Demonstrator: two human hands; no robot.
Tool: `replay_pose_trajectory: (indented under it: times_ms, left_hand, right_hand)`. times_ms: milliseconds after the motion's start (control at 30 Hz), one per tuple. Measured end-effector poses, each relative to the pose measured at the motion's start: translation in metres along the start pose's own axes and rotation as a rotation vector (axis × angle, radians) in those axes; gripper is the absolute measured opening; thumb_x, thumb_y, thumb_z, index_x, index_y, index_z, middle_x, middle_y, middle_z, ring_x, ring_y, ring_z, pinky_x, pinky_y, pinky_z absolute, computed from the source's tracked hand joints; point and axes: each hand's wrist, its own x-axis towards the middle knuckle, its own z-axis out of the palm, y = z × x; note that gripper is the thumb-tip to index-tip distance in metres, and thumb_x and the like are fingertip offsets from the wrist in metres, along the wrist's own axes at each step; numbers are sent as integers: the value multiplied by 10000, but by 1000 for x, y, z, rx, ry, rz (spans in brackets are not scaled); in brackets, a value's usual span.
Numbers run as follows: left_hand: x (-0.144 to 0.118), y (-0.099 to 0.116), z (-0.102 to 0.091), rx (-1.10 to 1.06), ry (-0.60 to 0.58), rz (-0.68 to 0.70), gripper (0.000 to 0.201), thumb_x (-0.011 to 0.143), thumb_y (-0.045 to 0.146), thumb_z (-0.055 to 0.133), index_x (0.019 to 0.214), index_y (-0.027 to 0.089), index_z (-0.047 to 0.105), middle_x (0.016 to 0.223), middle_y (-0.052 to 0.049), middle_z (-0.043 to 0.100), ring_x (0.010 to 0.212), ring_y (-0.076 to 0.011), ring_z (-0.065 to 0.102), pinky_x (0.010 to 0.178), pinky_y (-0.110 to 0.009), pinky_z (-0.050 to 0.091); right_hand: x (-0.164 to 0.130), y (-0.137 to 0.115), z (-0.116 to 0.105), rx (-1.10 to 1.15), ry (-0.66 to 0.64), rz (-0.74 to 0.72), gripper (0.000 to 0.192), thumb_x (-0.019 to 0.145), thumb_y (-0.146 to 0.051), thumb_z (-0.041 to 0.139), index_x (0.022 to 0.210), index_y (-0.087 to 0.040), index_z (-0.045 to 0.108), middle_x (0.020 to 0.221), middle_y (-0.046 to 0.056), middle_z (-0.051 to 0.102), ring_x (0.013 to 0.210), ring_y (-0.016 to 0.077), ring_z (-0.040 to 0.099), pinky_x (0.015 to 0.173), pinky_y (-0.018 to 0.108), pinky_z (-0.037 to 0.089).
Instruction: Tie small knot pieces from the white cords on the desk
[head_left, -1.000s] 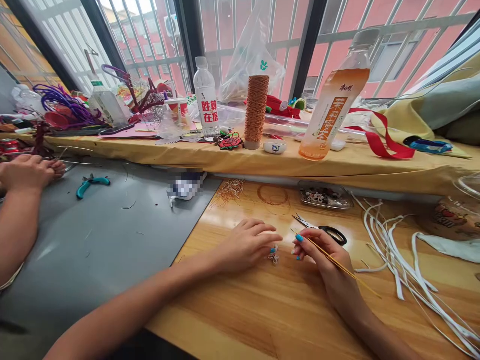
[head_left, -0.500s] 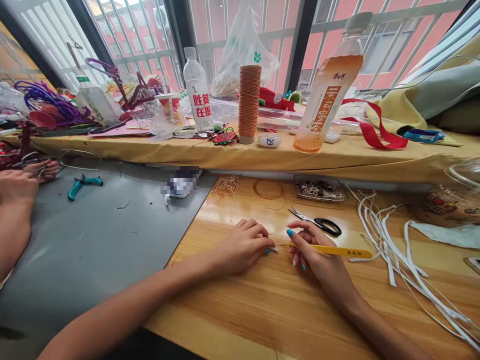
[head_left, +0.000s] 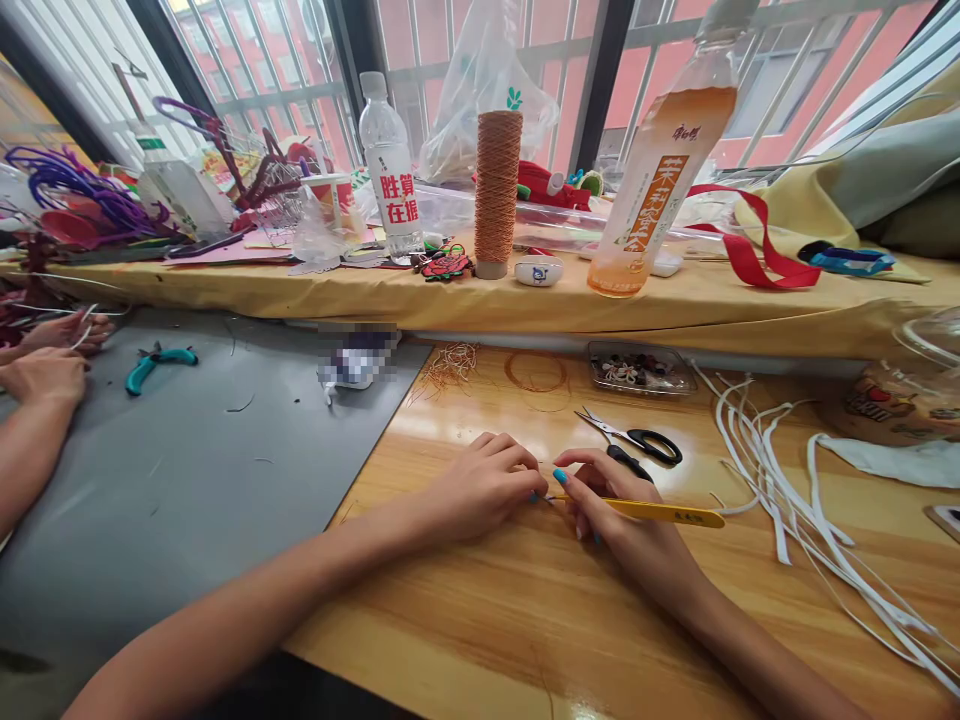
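My left hand (head_left: 484, 490) rests on the wooden table (head_left: 450, 610), its thumb and index finger pinched on a small whitish piece (head_left: 550, 499) that is mostly hidden. Between the fingers of my right hand (head_left: 619, 505) lie yellow tweezers (head_left: 671, 513), tips pointing left. Those tips meet the whitish piece at my left fingertips; whether they grip it I cannot tell. Scissors with black handles (head_left: 654, 446) lie just beyond my right hand, partly covered by it.
White cords (head_left: 780, 480) spread along the right side. Behind are a clear tray of small pieces (head_left: 641, 368), a coil of brown thread (head_left: 536, 371) and thread scraps (head_left: 454, 365). Teal pliers (head_left: 160, 366) lie on the grey mat at left, near another person's hands (head_left: 56, 365).
My right hand has moved left with the tweezers, closing the gap to the left fingertips. My left hand has stayed nearly in place. The other person's hands have shifted slightly.
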Motion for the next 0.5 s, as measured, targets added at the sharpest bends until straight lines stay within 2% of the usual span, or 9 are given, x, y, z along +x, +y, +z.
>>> replay_pose_trajectory:
  times_ms: [300, 500]
  left_hand:
    - [1, 2, -2, -14, 9, -10, 175, 839, 177, 393, 858, 191, 566, 918, -30, 577, 853, -144, 442, 767, -279, 340]
    - [1, 2, -2, 29, 39, 4, 191, 848, 216, 380, 855, 186, 568, 883, -34, 574, 830, -142, 447, 741, -270, 347]
  right_hand:
    - [-1, 1, 1, 20, 55, 33, 232, 808, -379, 417, 915, -186, 485, 543, -36, 501, 423, 95, 472, 409, 209, 376]
    - [-1, 4, 1, -46, 72, 24, 218, 804, -372, 426, 907, -190, 488, 547, -36, 499, 426, 95, 477, 419, 209, 382]
